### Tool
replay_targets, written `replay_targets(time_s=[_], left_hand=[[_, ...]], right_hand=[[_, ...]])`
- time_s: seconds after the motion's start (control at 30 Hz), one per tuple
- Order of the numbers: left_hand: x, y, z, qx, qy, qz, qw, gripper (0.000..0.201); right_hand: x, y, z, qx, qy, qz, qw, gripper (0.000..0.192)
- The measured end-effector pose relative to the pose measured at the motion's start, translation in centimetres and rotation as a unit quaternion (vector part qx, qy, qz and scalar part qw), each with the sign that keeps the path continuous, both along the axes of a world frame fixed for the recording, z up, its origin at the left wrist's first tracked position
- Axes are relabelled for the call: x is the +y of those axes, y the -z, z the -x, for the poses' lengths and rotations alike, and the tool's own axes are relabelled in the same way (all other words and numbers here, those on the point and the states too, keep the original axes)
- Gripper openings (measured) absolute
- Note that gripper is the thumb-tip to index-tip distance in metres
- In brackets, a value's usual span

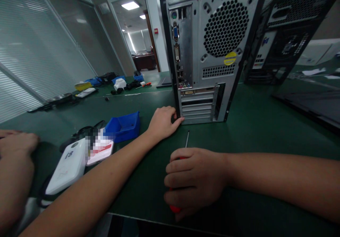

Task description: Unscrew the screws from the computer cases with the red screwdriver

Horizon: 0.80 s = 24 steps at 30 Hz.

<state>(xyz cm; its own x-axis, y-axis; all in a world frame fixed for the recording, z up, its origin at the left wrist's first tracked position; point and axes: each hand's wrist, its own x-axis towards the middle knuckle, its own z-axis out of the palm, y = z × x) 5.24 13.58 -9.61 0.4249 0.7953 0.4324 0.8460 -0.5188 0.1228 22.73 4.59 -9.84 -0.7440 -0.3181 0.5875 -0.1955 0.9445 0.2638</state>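
Note:
A desktop computer case (196, 63) stands upright on the green table, its rear panel with ports, fan grille and slot covers facing me. My left hand (163, 122) grips its lower left corner, thumb on the rear edge and the other fingers along the side, partly hidden. In my right hand (196, 180) is a screwdriver (187, 138) with a red handle, the fingers wrapped round it. Its metal shaft points away from me, toward the bottom of the case, and its tip is apart from the panel.
Left of my forearm are a blue plastic bin (122, 126), a white device (67, 166) and a card. Another person's arm (16, 173) rests at far left. A second computer case (281, 42) and a dark panel (316, 106) lie right. Tools (145, 84) sit farther back.

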Motion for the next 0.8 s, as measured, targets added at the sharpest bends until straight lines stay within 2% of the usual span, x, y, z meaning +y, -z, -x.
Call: replay_targets(time_s=[0.8], left_hand=[[-0.11, -0.48, -0.18, 0.004, 0.021, 0.024, 0.999, 0.030]], right_hand=[[-0.31, -0.14, -0.16, -0.009, -0.002, 0.003, 1.000, 0.033]])
